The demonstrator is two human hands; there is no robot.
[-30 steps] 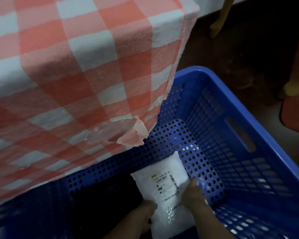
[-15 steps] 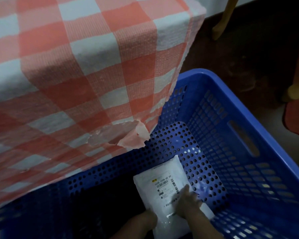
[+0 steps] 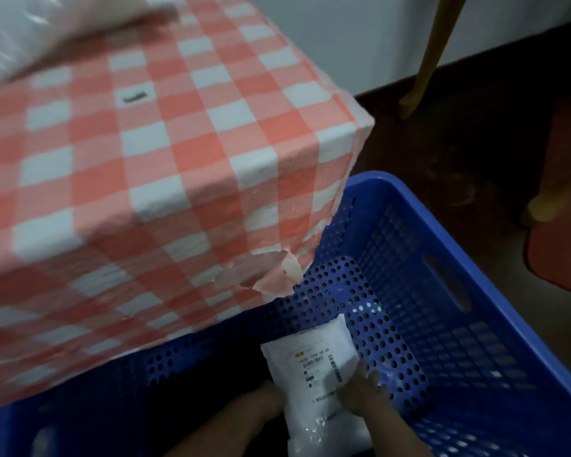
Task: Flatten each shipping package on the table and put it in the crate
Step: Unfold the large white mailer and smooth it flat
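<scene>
A white shipping package with a printed label lies inside the blue perforated crate, against the crate's near-left inner wall. My left hand grips the package's lower left edge with curled fingers. Fingers spread, my right hand rests on the package's right side and presses it down. A second white plastic sheet shows under the package near the frame's bottom edge. On the table, at the far top left, lies a blurred pile of pale plastic packages.
A red and white checked cloth covers the table, and its torn corner hangs over the crate's left rim. Yellow chair legs stand on the dark floor behind the crate. A red seat edge shows at the right.
The view has tilted up and shows more of the tabletop. My right hand slid from the package's right edge onto its top. The package stays in the crate.
</scene>
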